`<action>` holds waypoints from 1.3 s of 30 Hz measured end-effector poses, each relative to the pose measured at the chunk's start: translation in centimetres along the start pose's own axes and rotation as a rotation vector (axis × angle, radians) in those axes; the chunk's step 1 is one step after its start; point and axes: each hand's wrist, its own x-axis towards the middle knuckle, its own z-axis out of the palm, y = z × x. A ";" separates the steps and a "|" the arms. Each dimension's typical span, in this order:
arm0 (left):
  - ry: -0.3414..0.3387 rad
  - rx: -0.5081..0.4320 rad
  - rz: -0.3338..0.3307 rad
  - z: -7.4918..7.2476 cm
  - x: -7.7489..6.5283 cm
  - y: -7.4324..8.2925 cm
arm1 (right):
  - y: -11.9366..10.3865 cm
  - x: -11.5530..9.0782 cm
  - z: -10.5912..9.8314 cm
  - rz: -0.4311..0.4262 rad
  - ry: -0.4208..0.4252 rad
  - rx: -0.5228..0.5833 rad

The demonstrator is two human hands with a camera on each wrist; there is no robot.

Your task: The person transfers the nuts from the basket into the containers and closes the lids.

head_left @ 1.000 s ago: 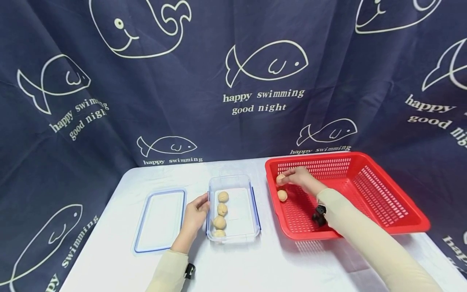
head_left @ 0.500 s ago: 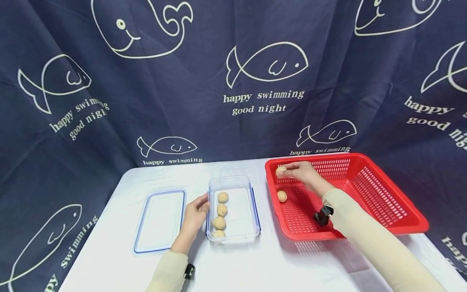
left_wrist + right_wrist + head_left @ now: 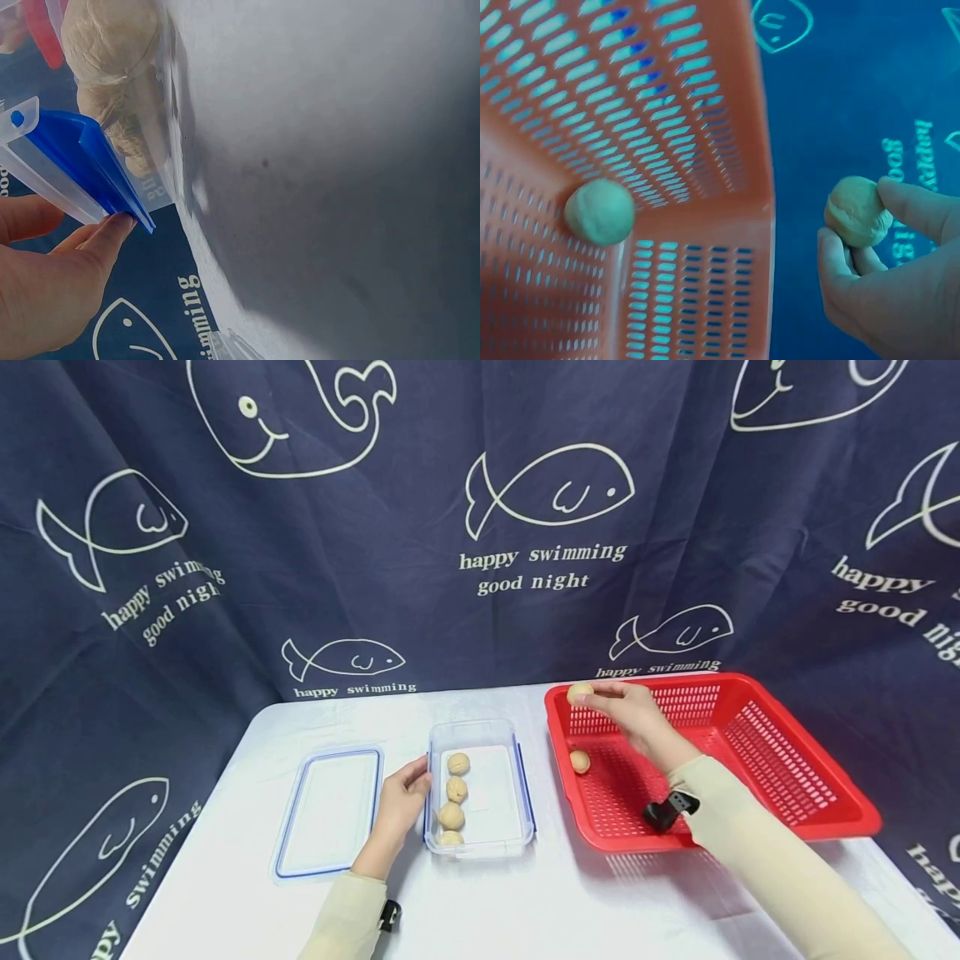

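Note:
A walnut is pinched between the thumb and fingers of my right hand, raised near the back left rim of the red basket. One more walnut lies inside the basket by its left wall. My left hand grips the left side of the clear plastic box, its fingers at the blue side latch in the left wrist view. Several walnuts stand in a row along the box's left inner side.
A clear lid with a blue seal lies flat on the white table, left of the box. Behind the table hangs a dark blue curtain printed with fish and words.
My right hand has lifted the walnut from the basket's floor up to rim height. The left hand and the box have stayed where they were.

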 end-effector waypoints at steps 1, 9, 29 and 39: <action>0.000 0.003 -0.001 0.0 0.0 0.0 | -0.2 -0.2 0.1 0.000 0.007 0.009; 0.003 0.004 -0.005 -0.1 0.2 0.2 | -1.5 -2.0 1.7 -0.052 -0.005 0.088; 0.001 0.024 -0.003 0.0 0.0 0.0 | -1.5 -4.8 8.1 -0.129 -0.079 0.210; 0.001 0.006 -0.001 0.1 0.0 0.0 | -1.1 -6.0 11.6 -0.123 -0.080 0.235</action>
